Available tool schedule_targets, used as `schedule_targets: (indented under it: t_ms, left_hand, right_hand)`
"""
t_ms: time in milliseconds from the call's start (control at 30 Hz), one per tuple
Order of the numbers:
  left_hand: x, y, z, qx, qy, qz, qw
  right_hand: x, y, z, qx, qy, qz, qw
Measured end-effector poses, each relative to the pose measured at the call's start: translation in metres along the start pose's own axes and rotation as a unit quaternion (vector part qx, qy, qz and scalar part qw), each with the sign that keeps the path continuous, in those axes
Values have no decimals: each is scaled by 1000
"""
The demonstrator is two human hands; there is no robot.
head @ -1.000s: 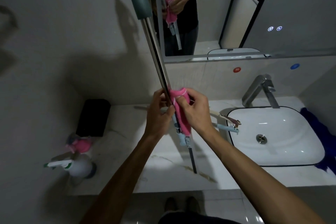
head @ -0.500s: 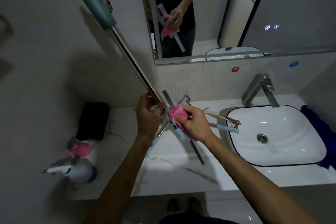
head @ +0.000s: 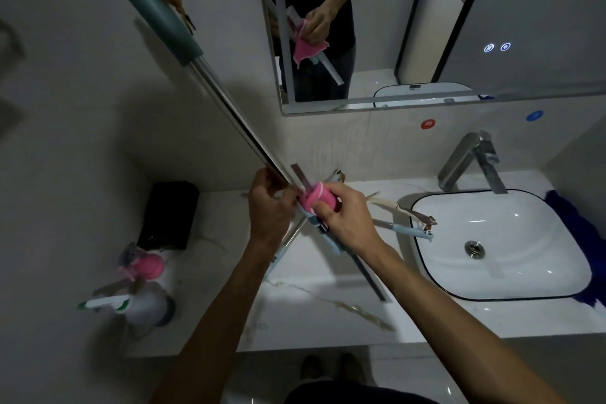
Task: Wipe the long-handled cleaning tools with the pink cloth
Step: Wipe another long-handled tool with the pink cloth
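Before me is the pale surface [head: 328, 308] with the white sink [head: 511, 249] at its right end, and over it I hold the long pole [head: 226, 108], which rises up to the left to its teal grip. My left hand [head: 269, 210] has its fingers curled around the metal pole near its lower end. Just beside it, my right hand [head: 344, 216] grips the pink cloth [head: 316, 198], wrapped around the tool's lower part, above the surface.
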State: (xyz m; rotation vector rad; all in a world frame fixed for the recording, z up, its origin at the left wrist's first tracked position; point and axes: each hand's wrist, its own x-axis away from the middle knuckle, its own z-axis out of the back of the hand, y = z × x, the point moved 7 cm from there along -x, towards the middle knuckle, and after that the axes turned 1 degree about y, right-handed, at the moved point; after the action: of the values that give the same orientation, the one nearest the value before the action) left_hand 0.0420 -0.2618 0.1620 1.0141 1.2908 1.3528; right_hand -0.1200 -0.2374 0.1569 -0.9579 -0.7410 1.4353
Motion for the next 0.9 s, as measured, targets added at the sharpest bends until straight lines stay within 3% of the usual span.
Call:
schedule_targets:
  t_ms: [100,233,300,367,467,533,600,633,667,767,900]
  left_hand:
    - [1,-12,3,28,17,25,999]
    - [-12,-25,24,51,104,42,992]
    - [-22,-30,30,68,110,54,990]
    - [-27,-35,31,33,107,56,992]
    - [-22,-35,33,-111,130,10,985]
    - [-16,-20,26,-289,130,-110,942]
    - [-7,-10,5,-451,66,-241,857]
    - [-4,-12,-6,-490,20,-272,828]
    - [-5,-18,-13,-502,-19,-269,822]
    - [-14,-37,-14,-468,-87,-124,871]
    - [-7,-33,-22,-445,-75,-121,884]
  right_hand:
    - [4,6,-1,-14,2,-11,1000]
    - [2,13,25,-142,106,-54,983]
    - [0,15,40,-168,150,-66,972]
    - [-2,10,51,-166,176,-56,969]
    - [-4,-1,60,-174,194,-26,965]
    - [-6,-5,68,-194,217,-17,956]
    - [-8,-8,74,-221,236,-15,946]
    - [-9,-9,76,-228,241,-14,943]
    - [-10,-12,77,-231,243,-12,942]
    - [-9,-17,82,-234,257,0,937]
    - [-11,-17,103,-238,308,12,921]
